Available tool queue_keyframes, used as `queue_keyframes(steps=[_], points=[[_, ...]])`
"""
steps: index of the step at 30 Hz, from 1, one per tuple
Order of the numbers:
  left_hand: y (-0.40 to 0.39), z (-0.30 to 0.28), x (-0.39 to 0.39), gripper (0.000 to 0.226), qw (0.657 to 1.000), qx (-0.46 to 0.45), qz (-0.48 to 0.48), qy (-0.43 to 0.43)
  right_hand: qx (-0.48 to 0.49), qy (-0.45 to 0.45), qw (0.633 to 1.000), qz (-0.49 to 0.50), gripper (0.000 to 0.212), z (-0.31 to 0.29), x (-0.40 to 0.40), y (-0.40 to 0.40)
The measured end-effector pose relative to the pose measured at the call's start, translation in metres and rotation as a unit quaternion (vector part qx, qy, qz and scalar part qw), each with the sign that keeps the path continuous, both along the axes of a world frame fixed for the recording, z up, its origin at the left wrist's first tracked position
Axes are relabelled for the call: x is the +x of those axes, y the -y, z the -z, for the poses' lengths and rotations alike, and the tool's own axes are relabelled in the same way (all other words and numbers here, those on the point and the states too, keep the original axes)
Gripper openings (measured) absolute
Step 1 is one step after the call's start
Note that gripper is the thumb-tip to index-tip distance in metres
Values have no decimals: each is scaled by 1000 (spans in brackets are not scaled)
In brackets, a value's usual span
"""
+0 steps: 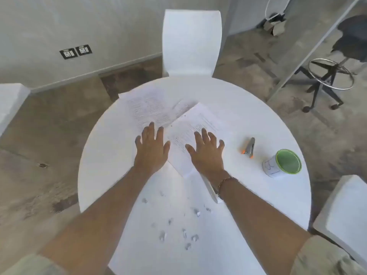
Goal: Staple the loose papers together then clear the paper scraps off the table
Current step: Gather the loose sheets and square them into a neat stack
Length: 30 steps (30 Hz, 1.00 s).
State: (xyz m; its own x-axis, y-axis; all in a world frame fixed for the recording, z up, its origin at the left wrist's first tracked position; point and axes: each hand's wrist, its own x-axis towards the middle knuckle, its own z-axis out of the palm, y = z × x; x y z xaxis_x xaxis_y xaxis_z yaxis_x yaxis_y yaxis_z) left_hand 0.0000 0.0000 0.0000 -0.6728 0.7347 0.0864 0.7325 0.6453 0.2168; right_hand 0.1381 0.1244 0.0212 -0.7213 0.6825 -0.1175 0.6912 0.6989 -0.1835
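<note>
Loose printed papers lie on the round white table point(111, 167): one sheet point(147, 108) at the far left, another sheet point(190, 124) angled across the middle. My left hand point(152, 150) hovers or rests flat at the near edge of the left sheet, fingers spread. My right hand point(206, 153) is spread over the middle sheet, holding nothing. A grey and orange stapler point(249, 145) lies to the right of my right hand. Several small paper scraps point(184, 227) are scattered on the near part of the table, between my forearms.
A small green-lined bin point(282, 165) wrapped in white paper stands at the table's right. A white chair point(190, 42) faces me across the table; other white chairs point(345, 215) sit at right and left. A black stool point(333, 74) stands far right.
</note>
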Motion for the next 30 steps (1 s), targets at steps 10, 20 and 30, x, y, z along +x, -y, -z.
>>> queue_keyframes(steps=[10,20,30], points=[[-36,37,-24,83,989,-112,6,94,-8,62,997,46,59,39,-9,-1],[-51,61,-37,98,981,-140,-60,123,-83,0,974,212,55,57,1,1],[-54,59,-52,64,951,-112,-132,258,-239,-144,880,384,76,61,-7,-17]])
